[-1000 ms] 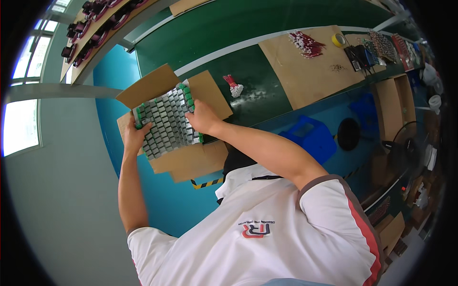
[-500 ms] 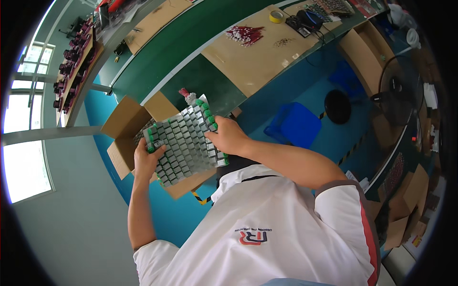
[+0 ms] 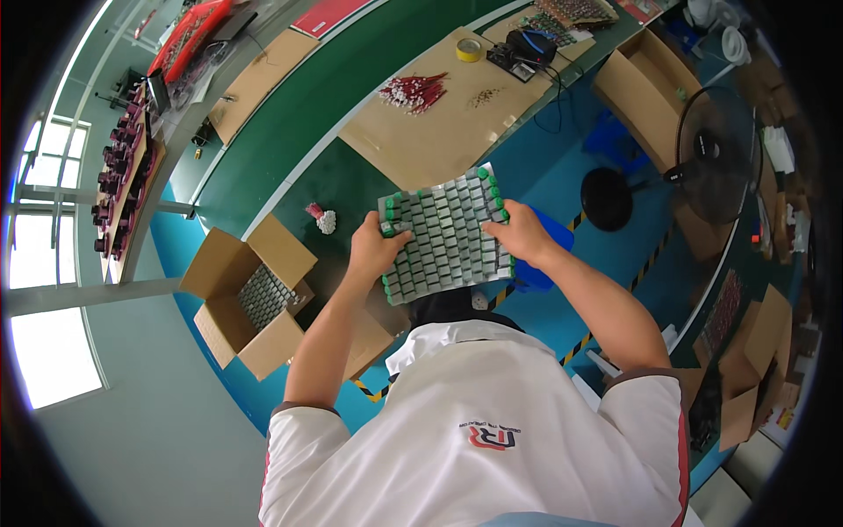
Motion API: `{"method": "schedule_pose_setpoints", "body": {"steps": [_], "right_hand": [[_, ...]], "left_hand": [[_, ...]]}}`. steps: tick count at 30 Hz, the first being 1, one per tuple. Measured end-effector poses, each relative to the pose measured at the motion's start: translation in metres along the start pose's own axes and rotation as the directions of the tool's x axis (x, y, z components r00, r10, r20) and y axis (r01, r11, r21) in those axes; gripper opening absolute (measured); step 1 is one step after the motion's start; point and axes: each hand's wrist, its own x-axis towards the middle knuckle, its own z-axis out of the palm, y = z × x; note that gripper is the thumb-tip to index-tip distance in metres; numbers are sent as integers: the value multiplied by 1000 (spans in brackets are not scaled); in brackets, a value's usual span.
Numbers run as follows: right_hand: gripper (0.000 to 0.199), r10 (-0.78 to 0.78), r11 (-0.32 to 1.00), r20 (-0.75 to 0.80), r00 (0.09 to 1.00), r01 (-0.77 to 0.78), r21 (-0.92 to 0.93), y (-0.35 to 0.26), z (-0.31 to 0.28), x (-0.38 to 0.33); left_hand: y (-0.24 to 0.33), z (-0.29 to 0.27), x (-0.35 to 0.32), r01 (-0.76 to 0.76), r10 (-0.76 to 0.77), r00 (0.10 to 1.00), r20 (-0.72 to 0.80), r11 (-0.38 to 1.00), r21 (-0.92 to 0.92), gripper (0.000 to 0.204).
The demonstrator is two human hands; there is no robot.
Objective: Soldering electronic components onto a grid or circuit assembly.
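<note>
A panel of small grey blocks in close rows, with green pieces along its edges (image 3: 443, 237), is held up in front of my body. My left hand (image 3: 373, 248) grips its left edge, thumb on top. On the opposite edge my right hand (image 3: 525, 235) has hold too, thumb pressed over the blocks. The fingers beneath the panel are hidden. To the left, an open cardboard box (image 3: 213, 265) contains similar grey blocks (image 3: 266, 297). Beyond my left hand, a small bundle with white ends and red wires (image 3: 323, 220) lies on the dark green bench top.
Red wires with white ends (image 3: 414, 93), yellow tape (image 3: 469, 50) and a black-and-blue device (image 3: 527, 51) sit on the far bench (image 3: 369, 132). Right of me are a blue stool (image 3: 549, 249), a round black stool (image 3: 606, 200), a fan (image 3: 716, 145) and cardboard boxes (image 3: 645, 97).
Both hands have carried the panel rightward from over the cardboard box to in front of my body, levelling its tilt. The blocks inside the box now show. The whole view has shifted.
</note>
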Motion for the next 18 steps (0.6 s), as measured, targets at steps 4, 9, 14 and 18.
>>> {"method": "schedule_pose_setpoints", "body": {"steps": [4, 9, 14, 18], "right_hand": [[29, 38, 999, -6, 999, -38, -9, 11, -37, 57], [33, 48, 995, 27, 998, -45, -94, 28, -76, 151], [38, 92, 954, 55, 994, -72, -291, 66, -86, 251], [43, 19, 968, 85, 996, 3, -253, 99, -77, 320]], "left_hand": [[10, 37, 62, -20, 20, 999, -29, 1000, -24, 45], [13, 81, 145, 36, -42, 996, -78, 997, -73, 47], [-3, 125, 216, 101, -113, 992, -51, 976, -192, 53], [-26, 143, 268, 141, -163, 983, -86, 966, -216, 52]]}}
